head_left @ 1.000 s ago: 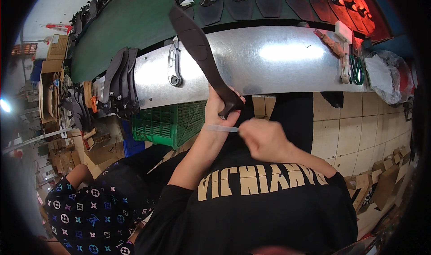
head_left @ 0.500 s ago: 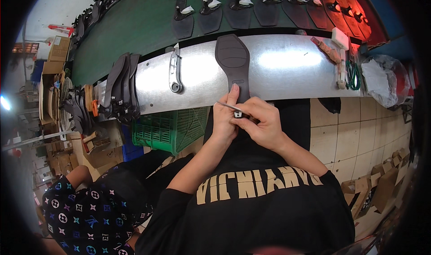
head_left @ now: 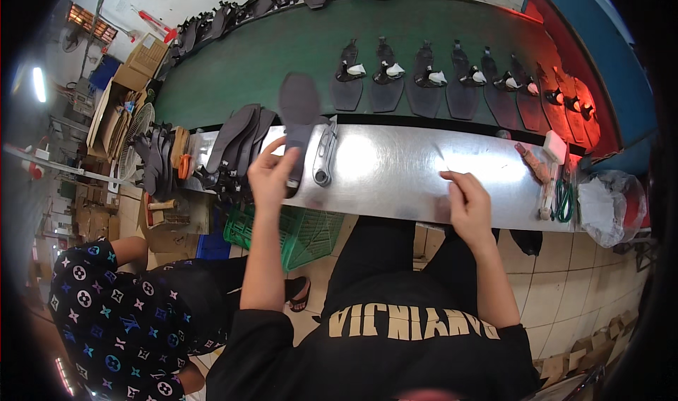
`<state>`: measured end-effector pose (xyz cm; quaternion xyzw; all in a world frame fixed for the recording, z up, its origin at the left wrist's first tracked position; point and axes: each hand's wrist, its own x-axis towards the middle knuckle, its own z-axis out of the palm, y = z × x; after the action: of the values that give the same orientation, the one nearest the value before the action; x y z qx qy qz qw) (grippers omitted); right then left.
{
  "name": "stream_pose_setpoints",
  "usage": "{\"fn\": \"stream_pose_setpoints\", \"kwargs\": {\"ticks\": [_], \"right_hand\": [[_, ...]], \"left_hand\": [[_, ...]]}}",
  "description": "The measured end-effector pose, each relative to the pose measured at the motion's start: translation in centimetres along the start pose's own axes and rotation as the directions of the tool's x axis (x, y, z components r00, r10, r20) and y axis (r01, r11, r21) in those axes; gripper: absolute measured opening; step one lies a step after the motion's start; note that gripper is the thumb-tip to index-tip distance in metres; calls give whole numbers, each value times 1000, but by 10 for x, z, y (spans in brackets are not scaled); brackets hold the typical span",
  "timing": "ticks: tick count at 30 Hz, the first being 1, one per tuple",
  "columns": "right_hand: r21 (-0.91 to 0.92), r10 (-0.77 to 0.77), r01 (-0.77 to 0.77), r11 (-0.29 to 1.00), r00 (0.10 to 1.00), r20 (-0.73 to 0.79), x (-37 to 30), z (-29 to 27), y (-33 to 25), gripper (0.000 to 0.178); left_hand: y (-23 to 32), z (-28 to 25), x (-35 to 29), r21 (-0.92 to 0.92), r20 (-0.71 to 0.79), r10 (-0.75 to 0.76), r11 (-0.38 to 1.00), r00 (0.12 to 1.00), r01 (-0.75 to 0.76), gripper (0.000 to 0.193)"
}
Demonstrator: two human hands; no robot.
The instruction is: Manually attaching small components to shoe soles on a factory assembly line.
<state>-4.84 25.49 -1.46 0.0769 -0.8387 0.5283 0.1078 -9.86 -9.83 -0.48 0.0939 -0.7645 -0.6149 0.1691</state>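
Note:
In my left hand (head_left: pixel 268 178) is a dark sandal sole (head_left: pixel 299 104), gripped near its narrow end with the thumb across it. The sole is slightly blurred and tilts up over the metal bench strip, its broad end against the green belt. Just right of it, a grey utility knife (head_left: pixel 325 154) lies on the metal. My right hand (head_left: pixel 470 207) hovers over the bench strip to the right, fingers closed in a pinch. A thin, blurred dark thing shows at its fingertips; its kind is unclear. Left of my left hand lies a pile of dark soles (head_left: pixel 236 143).
Sandals with straps and white wads (head_left: pixel 427 83) line the green belt (head_left: pixel 261 55). A wrapped-handle tool (head_left: pixel 532 162), a green cord (head_left: pixel 563 199) and a clear plastic bag (head_left: pixel 611 203) are at the right. A green crate (head_left: pixel 311 235) stands below the bench. A co-worker in patterned clothing (head_left: pixel 134 316) is at left.
My hands have parted from in front of my body. The left has carried the sole leftward toward the pile; the right has moved to the right. The view has shifted too.

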Motion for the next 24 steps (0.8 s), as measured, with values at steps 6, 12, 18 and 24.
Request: {"fn": "stream_pose_setpoints", "kwargs": {"ticks": [6,12,18,24], "right_hand": [[-18,-136,149,989,942,308,50,99,-23,32],[-259,-59,200,945,883,465,87,187,-37,46],[-427,154,66,902,873,462,99,160,-23,36],[-619,252,3,785,912,324,69,9,20,35]], "left_hand": [[-42,-83,45,895,118,32,430,993,-120,37],[-4,-53,37,600,11,160,789,987,-135,30],[-31,22,94,332,146,134,927,980,-176,36],[-85,93,183,475,191,107,860,976,-187,65]]}}
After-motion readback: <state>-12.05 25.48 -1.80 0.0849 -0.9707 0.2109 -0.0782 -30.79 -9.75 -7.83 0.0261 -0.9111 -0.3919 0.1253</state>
